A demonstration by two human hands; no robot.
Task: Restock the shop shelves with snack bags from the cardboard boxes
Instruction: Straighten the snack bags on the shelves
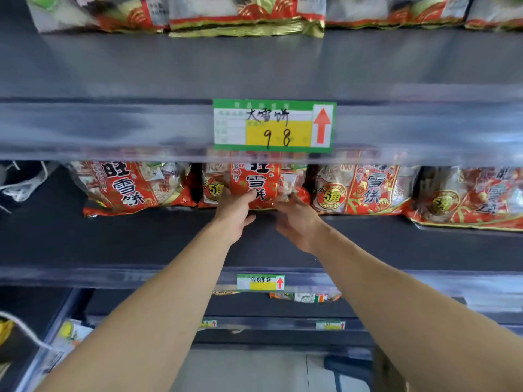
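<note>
So we've got both arms stretched into the middle shelf (158, 239). The red snack bag (256, 179) we're dealing with stands upright right at our fingertips, towards the back of the deck. Our left hand (235, 215) is on the bag's lower front. Its fingers lie fairly flat against the wrapper and the thumb sticks out sideways underneath, so it looks more like a press than a proper grab.

Our right hand (297, 222) is just beside the left, with a dark gap between the two thumbs, and its fingertips reach the bag's bottom right corner. That hand is smeared with blur though, so honestly we can't tell if it's pinching the corner or only touching it.

Just left of the left hand there's a tilted matching bag (127, 188). Just right of the right hand sits a badge bag (359, 190) with a round yellow sticker, and a far bag (467, 196) is further out that way.

Straight above both hands is the big price tag (274, 125), with a handwritten 98 and a red up arrow, sitting in the rail of the shelf overhead. Higher still there's a row of gold-edged bags (246, 18). Below our wrists, on the front rail, sits a small tag (261, 282). Well off to the left of the left hand there's some white cord (25, 185), no idea what it belongs to.
</note>
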